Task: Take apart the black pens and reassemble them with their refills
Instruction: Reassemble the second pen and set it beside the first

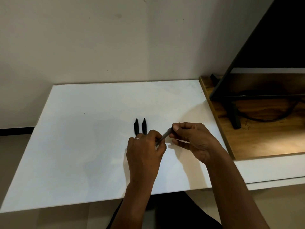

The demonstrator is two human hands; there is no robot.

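A plain home or office desk corner: a white rectangular tabletop (pixel 82 138) against a bare cream wall (pixel 99 38), with a black flat-screen monitor (pixel 272 38) at upper right on a brown wooden board (pixel 264 138).

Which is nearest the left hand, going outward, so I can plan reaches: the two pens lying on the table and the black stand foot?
1. Right lying pen, just beyond the left hand.
2. Left lying pen, beside it.
3. Black stand foot, far right on the wooden shelf.

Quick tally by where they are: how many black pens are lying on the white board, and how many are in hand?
Pens lying on the white board: 2
Pens held in both hands: 1
Total: 3
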